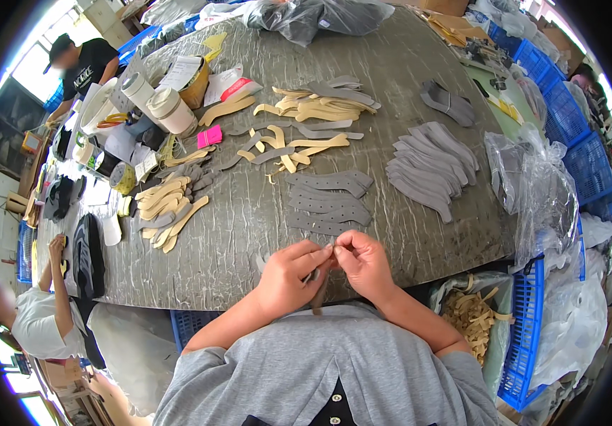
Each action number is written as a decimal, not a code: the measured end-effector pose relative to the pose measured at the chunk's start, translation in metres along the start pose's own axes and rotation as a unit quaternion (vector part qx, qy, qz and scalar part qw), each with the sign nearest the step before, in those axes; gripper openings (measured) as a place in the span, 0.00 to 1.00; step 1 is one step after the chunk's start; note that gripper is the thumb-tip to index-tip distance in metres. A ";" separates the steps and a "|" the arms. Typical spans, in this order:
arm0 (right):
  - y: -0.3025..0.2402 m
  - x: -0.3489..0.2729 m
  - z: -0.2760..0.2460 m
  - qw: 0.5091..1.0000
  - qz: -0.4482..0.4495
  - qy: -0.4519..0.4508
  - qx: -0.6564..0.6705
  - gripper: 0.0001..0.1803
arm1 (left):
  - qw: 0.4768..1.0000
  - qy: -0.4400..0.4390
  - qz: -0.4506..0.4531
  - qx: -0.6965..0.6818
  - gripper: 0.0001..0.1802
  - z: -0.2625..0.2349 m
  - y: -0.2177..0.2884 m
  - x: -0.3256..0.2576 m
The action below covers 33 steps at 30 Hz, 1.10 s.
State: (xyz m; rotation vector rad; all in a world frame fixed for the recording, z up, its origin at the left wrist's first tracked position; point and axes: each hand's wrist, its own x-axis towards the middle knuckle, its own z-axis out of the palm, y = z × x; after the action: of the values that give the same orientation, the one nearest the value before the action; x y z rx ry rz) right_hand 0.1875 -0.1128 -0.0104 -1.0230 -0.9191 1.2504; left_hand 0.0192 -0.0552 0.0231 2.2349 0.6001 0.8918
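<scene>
Near the front edge of the worktable, my left hand (293, 273) is closed, with bits of a grey strip (311, 275) showing between and below its fingers. My right hand (364, 264) pinches thumb to forefinger right against the left fingertips; what it holds there is too small and covered to make out. Just beyond my hands lies a row of grey curved strips with punched holes (329, 202). Farther right is a larger fanned stack of plain grey curved pieces (434, 167). Tan and grey strips (288, 147) lie loosely crossed farther back.
More tan strips are piled at left (167, 206) and back (320, 101). A white jar (171, 111), a pink pad (209, 136) and a dark shoe part (88, 255) stand left. Clear plastic bags (533, 192) and blue crates (522, 334) line the right. Two people work at left.
</scene>
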 end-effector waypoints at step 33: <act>-0.066 -0.105 -0.145 0.848 0.072 0.143 -0.505 0.09 | 0.939 0.197 -0.280 0.036 0.07 -0.055 -0.064 -0.012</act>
State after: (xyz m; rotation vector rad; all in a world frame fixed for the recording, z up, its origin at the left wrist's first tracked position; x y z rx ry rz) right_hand 0.3335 -0.2338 0.0100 -2.0721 -1.3018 0.6276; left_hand -0.0393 0.0033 0.0028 1.7853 1.3897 1.0174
